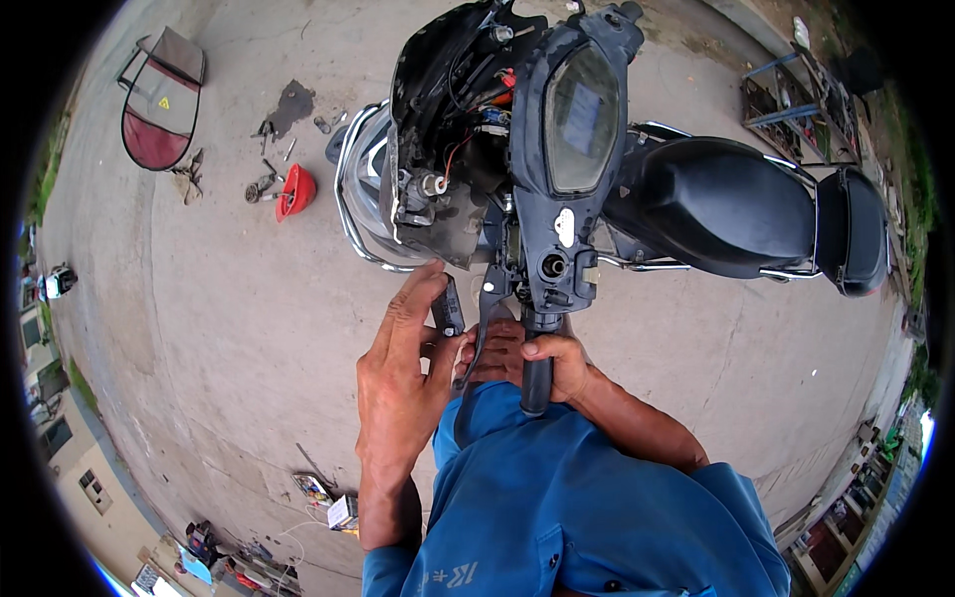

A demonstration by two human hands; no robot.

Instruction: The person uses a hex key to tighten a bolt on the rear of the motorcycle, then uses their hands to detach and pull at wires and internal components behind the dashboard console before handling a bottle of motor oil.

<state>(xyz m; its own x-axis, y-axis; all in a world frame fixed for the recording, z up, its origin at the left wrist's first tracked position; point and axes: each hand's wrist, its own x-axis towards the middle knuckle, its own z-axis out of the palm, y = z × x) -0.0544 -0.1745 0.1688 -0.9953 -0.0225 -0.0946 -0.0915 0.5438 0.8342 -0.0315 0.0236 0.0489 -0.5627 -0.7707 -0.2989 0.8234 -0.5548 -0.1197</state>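
Observation:
A scooter stands before me with its handlebar turned. Its dashboard [585, 119] is in place, while the front housing [453, 80] stands apart from it, showing wires and a bulb socket [434, 185]. My left hand [401, 363] is closed on a small black box-shaped part [448, 306], pinched between thumb and fingers to the left of the brake lever [486, 323]. My right hand [559, 366] wraps around the black handlebar grip [537, 373], thumb on top; its fingers reach beneath toward the lever.
The seat [731, 204] and rear box [853, 231] extend right. On the concrete at left lie a red bowl-shaped object [295, 192], several loose tools or parts [263, 184] and a framed windshield [164, 99]. A metal rack [801, 104] stands far right. Small boxes [341, 512] sit lower left.

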